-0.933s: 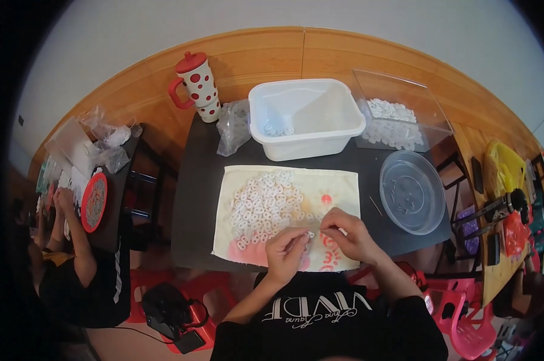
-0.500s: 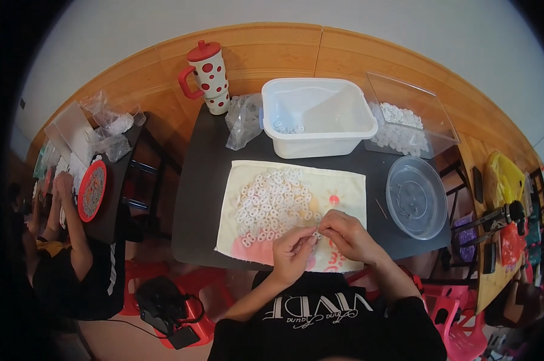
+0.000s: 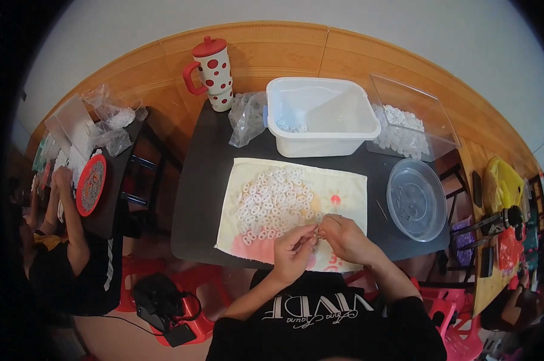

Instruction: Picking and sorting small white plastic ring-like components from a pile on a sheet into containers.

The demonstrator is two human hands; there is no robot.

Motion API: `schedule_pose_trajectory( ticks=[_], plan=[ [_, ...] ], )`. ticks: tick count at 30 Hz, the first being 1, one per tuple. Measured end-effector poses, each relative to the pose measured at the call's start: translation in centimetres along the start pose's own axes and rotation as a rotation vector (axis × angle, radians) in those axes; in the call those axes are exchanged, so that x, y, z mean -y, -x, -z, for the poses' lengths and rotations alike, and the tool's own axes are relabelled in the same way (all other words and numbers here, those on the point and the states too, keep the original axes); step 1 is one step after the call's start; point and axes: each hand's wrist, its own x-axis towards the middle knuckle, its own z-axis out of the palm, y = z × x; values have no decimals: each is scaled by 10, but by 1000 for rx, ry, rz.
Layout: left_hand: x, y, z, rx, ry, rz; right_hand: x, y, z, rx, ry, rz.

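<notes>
Head view, left hand [image 3: 291,254] and right hand [image 3: 345,239] pinched closed, contents unclear, above towel [image 3: 351,191] with white pieces [image 3: 272,203]

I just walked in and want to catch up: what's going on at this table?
A person's left hand and right hand meet over a pale yellow towel, fingertips seemingly pinching a small white piece, mostly hidden. Many white two-holed pieces lie loosely on the towel's left half. A few more sit in the white tub beyond it.
</notes>
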Motion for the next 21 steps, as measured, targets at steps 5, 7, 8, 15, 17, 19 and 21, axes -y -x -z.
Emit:
schedule_pose_trajectory(
  ticks=[5, 7, 8, 15, 17, 19, 21],
  plan=[
    [-4, -2, -1, -15, 1, -4, 4, 2, 6, -105, -244, -81],
    [-5, -2, -1, -12, -41, -14, -2, 7, 12, -263, -365, -385],
    [-4, -2, 0, -39, 9, 18, -8, 8, 15, -335, -289, -313],
    [-4, 2, 14, -152, 65, 37, -15, 9, 13, -246, 268, -39],
    [-3, 1, 16, -153, 47, 37, -10, 4, 7, -228, 378, -46],
    [-2, 0, 17, -157, 28, 34, -6, -4, -1, -208, 487, -51],
    [1, 2, 16, -176, 8, 20, -5, -10, -7, -173, 594, -64]
  ],
)
